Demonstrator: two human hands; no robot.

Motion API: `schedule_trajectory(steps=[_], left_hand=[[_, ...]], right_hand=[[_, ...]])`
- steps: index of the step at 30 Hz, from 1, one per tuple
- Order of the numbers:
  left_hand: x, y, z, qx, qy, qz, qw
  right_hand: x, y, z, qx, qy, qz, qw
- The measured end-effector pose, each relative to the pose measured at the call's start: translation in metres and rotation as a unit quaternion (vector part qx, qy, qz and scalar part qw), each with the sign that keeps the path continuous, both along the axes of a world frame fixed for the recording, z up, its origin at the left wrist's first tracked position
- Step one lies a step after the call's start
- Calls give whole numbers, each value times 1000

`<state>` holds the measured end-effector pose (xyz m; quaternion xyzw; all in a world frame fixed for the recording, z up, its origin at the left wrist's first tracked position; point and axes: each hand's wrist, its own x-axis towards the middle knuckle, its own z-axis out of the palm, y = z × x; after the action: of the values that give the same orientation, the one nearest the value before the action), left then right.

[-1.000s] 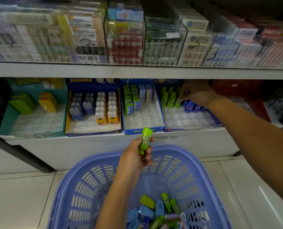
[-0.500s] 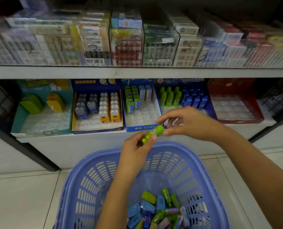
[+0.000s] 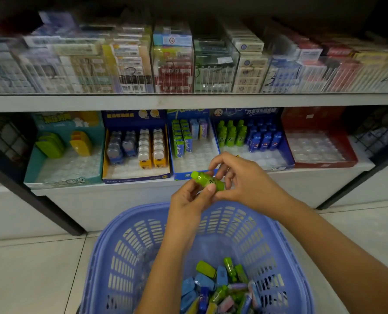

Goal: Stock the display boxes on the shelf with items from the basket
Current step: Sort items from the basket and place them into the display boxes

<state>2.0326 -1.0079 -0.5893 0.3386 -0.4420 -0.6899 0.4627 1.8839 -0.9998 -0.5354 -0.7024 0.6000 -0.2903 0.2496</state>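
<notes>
Closest to me, the basket (image 3: 111, 234) is sitting on the floor right below my arms, so I am only reaching down a little for each piece. A heap of small items (image 3: 220, 288) is lying in its bottom, green, blue and pale ones mixed. Just above its far rim I am holding one green bottle (image 3: 207, 181) between both hands, lying nearly level with its cap pointing left. My left hand (image 3: 186, 200) is pinching it from below, fingers curled under the body and the thumb pressing on the label side. My right hand (image 3: 249, 184) is closing on the base end from the right, its fingertips (image 3: 220, 168) curled and touching the bottle, the rest of the hand loosely bent. I judge I am passing it across, or turning the label outward, because the right hand is nearer the place it belongs. That place is waiting beyond my knuckles on the shelf (image 3: 313, 175): the dark blue box (image 3: 287, 152), where a green row (image 3: 231, 134) of matching bottles is standing upright at the back beside blue bottles (image 3: 264, 138), with bare tray cells in front. Further right a red box (image 3: 313, 118) is showing only its clear tray. Above, blurred packs (image 3: 172, 64) are filling the next level.
</notes>
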Motion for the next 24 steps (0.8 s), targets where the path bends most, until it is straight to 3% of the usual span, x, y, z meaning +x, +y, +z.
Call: schedule_trajectory(steps=[2,7,14,17,20,24], left_hand=[[1,-2,-1,-26,-22,-35,999],[8,-8,-1,-157,-194,-82,965],[1,-11,-5,-206,-269,-75,938],[-3,-18,-13,-253,-375,-50,890],[-4,-28,-23,-292,-465,-35,835],[-3,-37,-31,-315,-499,-28,806]], right_hand=[[-5,-1,4,24,22,22,999],[-9,-3,8,59,-53,13,997],[-14,-15,0,57,-103,-66,991],[-28,-28,-1,45,-139,-131,981],[-50,-48,-5,2,-91,-201,975],[-67,-82,-17,-34,-30,-255,966]])
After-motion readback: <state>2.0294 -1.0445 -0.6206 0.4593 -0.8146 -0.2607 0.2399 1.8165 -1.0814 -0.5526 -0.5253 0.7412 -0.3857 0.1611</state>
